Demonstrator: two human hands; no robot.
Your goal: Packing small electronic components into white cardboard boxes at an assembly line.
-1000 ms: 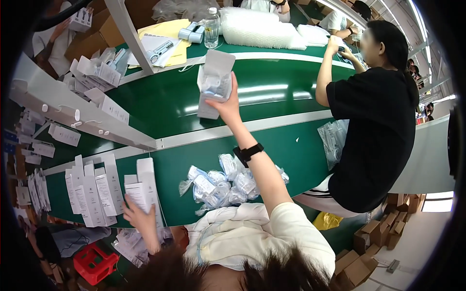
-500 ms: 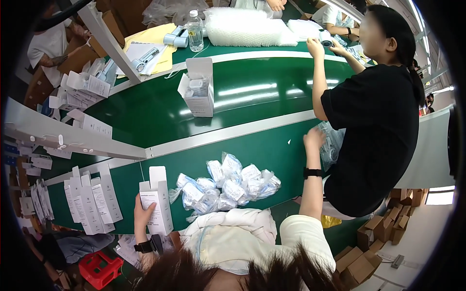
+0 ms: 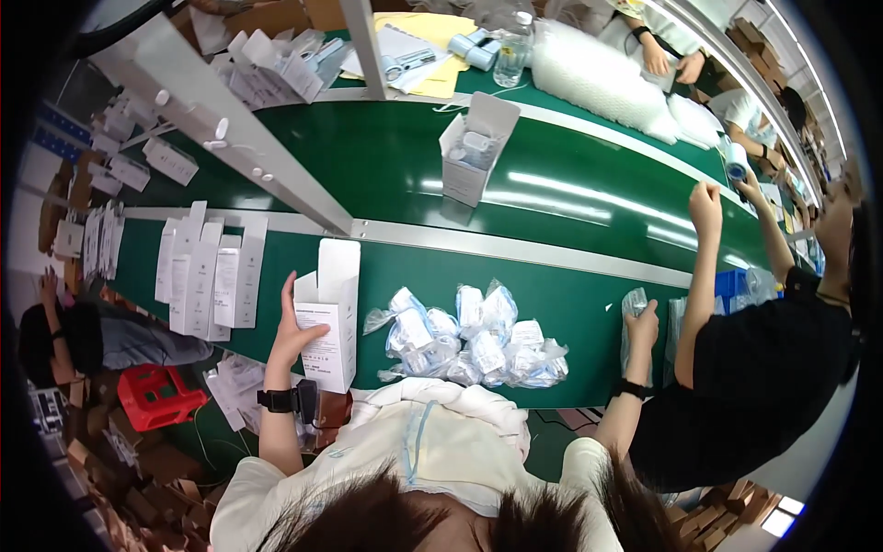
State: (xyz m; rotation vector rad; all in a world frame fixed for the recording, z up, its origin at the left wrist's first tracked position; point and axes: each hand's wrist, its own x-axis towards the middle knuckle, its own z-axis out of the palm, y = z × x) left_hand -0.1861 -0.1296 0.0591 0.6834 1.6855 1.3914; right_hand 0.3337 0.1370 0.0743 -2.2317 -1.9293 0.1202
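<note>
My left hand [image 3: 296, 339] grips an upright white carton [image 3: 329, 350] with its top flaps raised, the thumb on its printed front and the fingers along its left side. On the right of the bench my right hand [image 3: 642, 329] is closed around a clear plastic bag [image 3: 635, 302]; what the bag holds is hard to make out. Between the hands lies a pile of small clear bags [image 3: 487, 350] with white and pale blue contents. Several more open white cartons [image 3: 195, 285] stand in a group left of the one I hold.
A co-worker in black [image 3: 736, 377] stands close on my right, handling a pale blue device [image 3: 736, 161]. Beyond a metal rail [image 3: 515, 251], a filled open carton [image 3: 467, 170] sits on the green belt. A metal post [image 3: 239, 129] slants at left. Below stands a red stool [image 3: 158, 397].
My right hand has come away from the clear bags beside the co-worker and now holds one over the bench. My left hand stays on the carton. The view has turned right.
</note>
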